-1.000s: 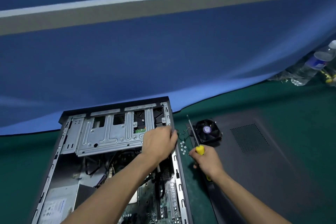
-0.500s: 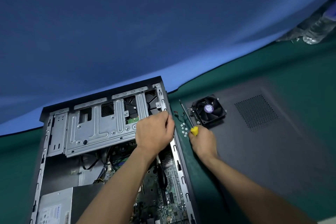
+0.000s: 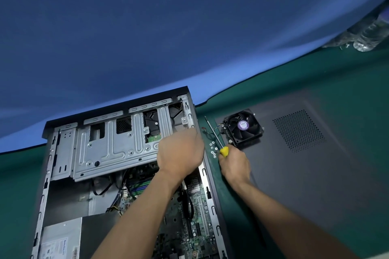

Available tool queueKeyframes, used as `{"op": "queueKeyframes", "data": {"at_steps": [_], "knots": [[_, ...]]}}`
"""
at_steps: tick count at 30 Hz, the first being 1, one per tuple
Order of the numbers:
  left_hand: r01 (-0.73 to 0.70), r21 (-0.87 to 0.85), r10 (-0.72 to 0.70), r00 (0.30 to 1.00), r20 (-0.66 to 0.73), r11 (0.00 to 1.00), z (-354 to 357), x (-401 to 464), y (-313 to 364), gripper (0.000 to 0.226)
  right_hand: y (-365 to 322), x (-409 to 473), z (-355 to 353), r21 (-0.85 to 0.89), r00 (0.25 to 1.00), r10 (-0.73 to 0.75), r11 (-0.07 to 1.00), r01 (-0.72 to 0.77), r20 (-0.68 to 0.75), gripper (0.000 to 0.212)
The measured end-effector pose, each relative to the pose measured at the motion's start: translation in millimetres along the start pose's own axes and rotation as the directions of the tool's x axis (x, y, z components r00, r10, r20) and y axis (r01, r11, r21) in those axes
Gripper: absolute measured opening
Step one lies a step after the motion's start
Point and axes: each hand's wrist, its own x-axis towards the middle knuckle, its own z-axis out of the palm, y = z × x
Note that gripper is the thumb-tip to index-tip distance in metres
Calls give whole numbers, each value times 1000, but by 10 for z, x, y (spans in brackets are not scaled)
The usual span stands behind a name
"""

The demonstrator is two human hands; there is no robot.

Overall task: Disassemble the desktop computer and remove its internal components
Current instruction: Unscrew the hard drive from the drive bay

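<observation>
On the green table [image 3: 294,73], the desktop computer [image 3: 117,174] lies on its side with its cover off; the dark side panel [image 3: 315,174] rests flat to its right, and a cooler fan [image 3: 243,127] already taken out sits on that panel's near corner, beside a small cluster of loose screws [image 3: 213,149]. The left hand [image 3: 181,153] rests curled on the right end of the metal drive cage [image 3: 113,145]; whether its fingers grip anything cannot be told. The right hand [image 3: 233,164] is closed around a yellow-handled screwdriver [image 3: 219,143] just outside the case. Judging by this, disassembly is only partly done: drive cage, power supply [image 3: 61,239], motherboard [image 3: 189,227] and cables remain inside.
</observation>
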Motion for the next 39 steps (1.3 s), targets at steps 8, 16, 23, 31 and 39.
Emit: {"op": "queueKeyframes", "data": {"at_steps": [8,16,23,31,39], "knots": [[18,-16,-18,1000,6,1000,-9,-7,12,32,160,-119,-231,-175,977,-132,971,162,168,21],[24,-26,-24,1000,-9,999,-7,-16,15,32,291,20,-419,-487,974,-180,844,225,138,35],[41,-36,-41,999,2,999,13,-19,10,34,356,158,-479,-449,990,-133,882,144,57,36],[27,-28,-27,1000,-10,999,24,-15,2,33,263,8,-330,-385,977,-75,910,150,202,35],[21,-26,-21,1000,-15,999,20,-14,9,32,178,16,-231,-497,960,-129,834,241,250,39]]}}
